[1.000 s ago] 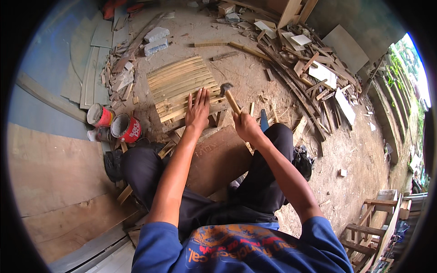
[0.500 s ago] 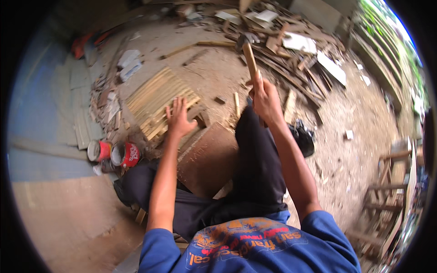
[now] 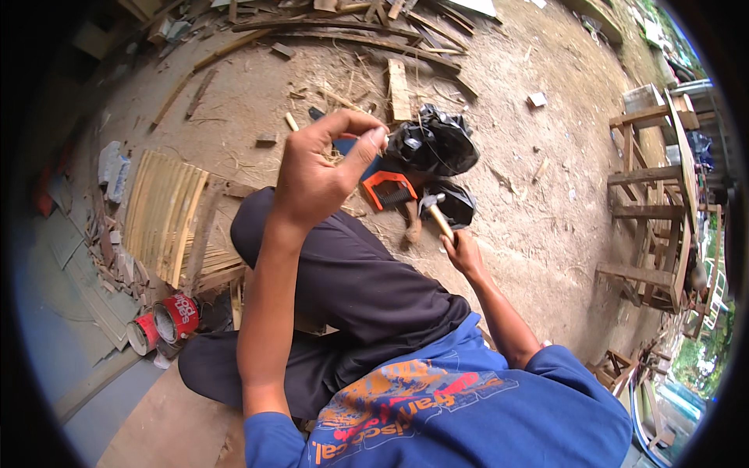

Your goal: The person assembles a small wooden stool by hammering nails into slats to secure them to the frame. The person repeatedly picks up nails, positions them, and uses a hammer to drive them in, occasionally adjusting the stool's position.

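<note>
My left hand (image 3: 321, 168) is raised above my right knee, thumb and forefinger pinched together. Anything between those fingertips is too small to make out. Low on the right, my right hand (image 3: 466, 253) grips the wooden handle of a hammer (image 3: 439, 218), its metal head pointing away from me. Just beyond the hammer lie a black plastic bag (image 3: 433, 140) and an orange and black handle (image 3: 388, 192), which looks like a handsaw's. Between them and the hammer is a brown wooden piece (image 3: 413, 224). To the left, a panel of pale wooden slats (image 3: 162, 214) rests away from both hands.
Two red cans (image 3: 176, 317) stand beside my left knee. Long boards (image 3: 343, 33) and wood scraps lie across the dirt floor at the far side. A wooden frame (image 3: 647, 210) stands at the right. A short plank (image 3: 399, 90) lies beyond the black bag.
My left hand has left the slatted panel, moved right and closed into a pinch. My right hand has lowered the raised hammer toward the black bags. The view has turned rightward.
</note>
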Available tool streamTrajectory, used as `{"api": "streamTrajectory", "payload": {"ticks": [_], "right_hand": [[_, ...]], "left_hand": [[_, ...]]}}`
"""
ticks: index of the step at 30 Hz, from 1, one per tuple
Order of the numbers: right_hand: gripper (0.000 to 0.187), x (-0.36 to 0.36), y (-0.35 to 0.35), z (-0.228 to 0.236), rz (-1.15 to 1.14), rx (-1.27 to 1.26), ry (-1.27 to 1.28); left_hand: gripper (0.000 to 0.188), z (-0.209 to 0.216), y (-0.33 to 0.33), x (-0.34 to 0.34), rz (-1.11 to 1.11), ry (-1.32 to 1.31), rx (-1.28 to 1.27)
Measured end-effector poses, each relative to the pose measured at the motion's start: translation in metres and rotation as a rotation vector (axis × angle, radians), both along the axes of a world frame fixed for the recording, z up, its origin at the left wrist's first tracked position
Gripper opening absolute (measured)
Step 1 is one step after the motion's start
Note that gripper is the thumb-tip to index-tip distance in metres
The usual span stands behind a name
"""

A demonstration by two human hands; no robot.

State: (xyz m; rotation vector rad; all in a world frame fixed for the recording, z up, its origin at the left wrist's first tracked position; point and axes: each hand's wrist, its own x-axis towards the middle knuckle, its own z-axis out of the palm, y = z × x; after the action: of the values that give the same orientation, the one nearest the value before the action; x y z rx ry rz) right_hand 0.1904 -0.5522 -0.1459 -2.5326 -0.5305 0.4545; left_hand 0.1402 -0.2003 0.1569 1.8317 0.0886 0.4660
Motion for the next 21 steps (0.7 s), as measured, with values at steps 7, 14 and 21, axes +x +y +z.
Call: {"api": "streamTrajectory", "payload": {"ticks": [7,14,21], "right_hand": [[0.036,-0.015,-0.079,-0.054,0.244,-0.131,0.245],[0.012,0.056,0.018,-0.098,-0.079,0.253,-0.19],[0.032,0.077,0.038,-0.133,-0.276,-0.028,0.071]], "left_hand": [[0.018,-0.061,-0.007,-0.013,-0.085,0.277,0.315],[0.023,-0.073,-0.004,-0.014,-0.074,0.472,0.443],[0.02,-0.087,-0.006,-0.008,-0.04,0.506,0.515]]}}
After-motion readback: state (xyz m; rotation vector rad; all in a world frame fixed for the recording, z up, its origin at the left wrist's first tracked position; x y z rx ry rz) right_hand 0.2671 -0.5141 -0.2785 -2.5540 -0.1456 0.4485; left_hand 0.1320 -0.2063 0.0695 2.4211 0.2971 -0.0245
